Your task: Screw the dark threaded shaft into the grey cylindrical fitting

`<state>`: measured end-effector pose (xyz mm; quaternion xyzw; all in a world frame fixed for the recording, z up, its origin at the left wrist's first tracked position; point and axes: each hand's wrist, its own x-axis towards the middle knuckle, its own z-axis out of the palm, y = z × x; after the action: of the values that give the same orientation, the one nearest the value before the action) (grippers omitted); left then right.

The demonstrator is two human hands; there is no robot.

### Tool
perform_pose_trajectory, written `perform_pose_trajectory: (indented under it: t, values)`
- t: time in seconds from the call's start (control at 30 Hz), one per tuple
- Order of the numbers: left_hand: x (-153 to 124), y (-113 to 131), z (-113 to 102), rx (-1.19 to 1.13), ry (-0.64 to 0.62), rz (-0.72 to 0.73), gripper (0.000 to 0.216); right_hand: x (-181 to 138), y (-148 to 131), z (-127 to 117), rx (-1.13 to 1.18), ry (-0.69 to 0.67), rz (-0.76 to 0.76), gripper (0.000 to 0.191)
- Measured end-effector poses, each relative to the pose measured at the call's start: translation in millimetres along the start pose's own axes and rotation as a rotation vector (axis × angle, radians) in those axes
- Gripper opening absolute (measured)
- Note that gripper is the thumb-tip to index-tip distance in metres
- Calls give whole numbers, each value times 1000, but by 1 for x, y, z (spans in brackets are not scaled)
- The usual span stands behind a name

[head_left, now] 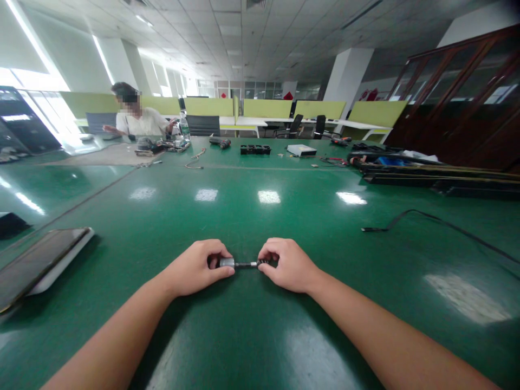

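Note:
Over the middle of the green table, a thin dark rod point(244, 265) spans the gap between my hands. Its left end carries a silver-grey cylinder point(227, 262), which my left hand point(202, 267) pinches between thumb and fingers. On the right the rod meets a short shiny collar point(254, 264) and a black ridged end piece point(263, 261). My right hand point(287, 264) grips that black piece, partly hiding it. The whole lies roughly level, close to the tabletop. I cannot tell its exact kind.
On the green table point(227, 216), a phone point(44, 260) lies on a white object at left. A black cable point(430, 214) runs along the right. Dark panels point(439, 176), a silver box point(301, 150) and a black part point(255, 149) lie farther back. Another person point(140, 119) sits across.

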<state>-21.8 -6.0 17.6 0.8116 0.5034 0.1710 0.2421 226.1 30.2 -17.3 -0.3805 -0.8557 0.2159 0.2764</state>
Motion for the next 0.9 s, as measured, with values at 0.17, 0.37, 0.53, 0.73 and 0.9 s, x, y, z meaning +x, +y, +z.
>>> perform_pose_trajectory:
  t: [0.17,0.37,0.53,0.73,0.9]
  values:
    - [1,-2,0,-13,7,-9,24,0,3,-2,5,22,26,6]
    - [1,-3,0,-22,11,-12,24,-1,1,-2,27,-16,-9,6]
    - [1,-3,1,-29,2,-10,25,0,0,-1,36,-3,-27,7]
    - [1,0,6,-22,5,41,23,0,-3,4,161,-61,-110,19]
    - [2,4,13,-5,3,44,23,-1,-5,7,194,-98,-109,25]
